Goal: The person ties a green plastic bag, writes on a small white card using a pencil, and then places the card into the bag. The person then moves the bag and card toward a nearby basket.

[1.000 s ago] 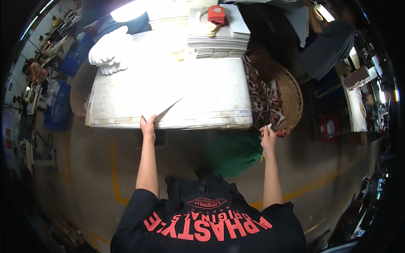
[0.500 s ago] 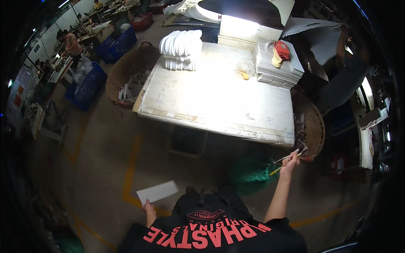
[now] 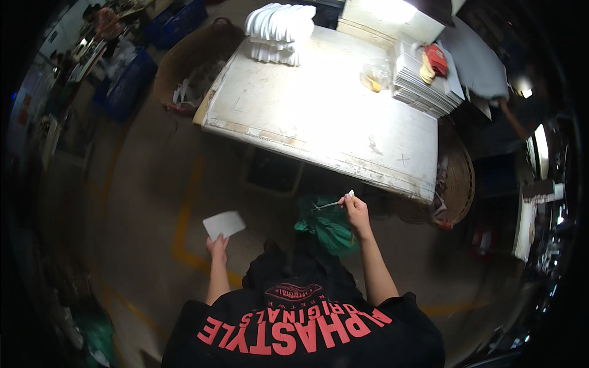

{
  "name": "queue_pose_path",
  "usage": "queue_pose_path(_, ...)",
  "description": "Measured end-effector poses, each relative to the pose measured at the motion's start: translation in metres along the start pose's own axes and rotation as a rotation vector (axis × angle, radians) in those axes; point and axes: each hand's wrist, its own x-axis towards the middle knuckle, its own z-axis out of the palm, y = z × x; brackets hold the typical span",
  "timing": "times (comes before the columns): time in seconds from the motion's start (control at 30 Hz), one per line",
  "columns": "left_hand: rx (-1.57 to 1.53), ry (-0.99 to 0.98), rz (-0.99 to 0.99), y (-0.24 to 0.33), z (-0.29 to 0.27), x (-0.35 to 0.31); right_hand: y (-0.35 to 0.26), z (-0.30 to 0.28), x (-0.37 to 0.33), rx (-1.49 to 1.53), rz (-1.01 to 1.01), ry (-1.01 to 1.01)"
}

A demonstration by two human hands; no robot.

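A small white card or pad (image 3: 224,225) is gripped at its lower edge by my left hand (image 3: 218,245), low in front of my body. My right hand (image 3: 356,214) is closed around a thin metallic tool (image 3: 326,205) whose slim end points left; its exact kind is too small to make out. A small white tip shows above the fingers. Just below that hand hangs or lies a green plastic bag (image 3: 331,230). Beyond both hands stands the worn white table (image 3: 294,116), and my right hand is short of its near edge.
On the table are curved white pieces (image 3: 279,27), a clear bag (image 3: 375,76) and stacked white sheets (image 3: 423,83) topped by a red item (image 3: 436,60). Wicker baskets flank it, left (image 3: 169,73) and right (image 3: 463,178). A co-worker's arm (image 3: 514,119) is at the right.
My right hand has moved left, away from the right basket, and slightly up. My left hand has risen with the white card. The table now appears higher in view.
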Motion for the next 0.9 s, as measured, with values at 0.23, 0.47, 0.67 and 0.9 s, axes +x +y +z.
queue_pose_path(0.23, -0.262, -0.113, 0.151, 0.068, 0.046, -0.067, 0.025, 0.024, 0.071, -0.079, 0.104, 0.117)
queue_pose_path(0.47, -0.426, 0.290, 0.063, 0.087, -0.064, -0.029, 0.013, 0.092, 0.140, 0.082, 0.520, -0.133)
queue_pose_path(0.67, -0.739, 0.382, -0.056, 0.101, -0.185, 0.058, 0.103, 0.211, 0.161, -0.362, 0.226, -0.235)
queue_pose_path(0.9, -0.637, 0.452, -0.049, 0.199, -0.253, 0.181, 0.122, 0.384, 0.167, -0.670, 0.405, 0.017)
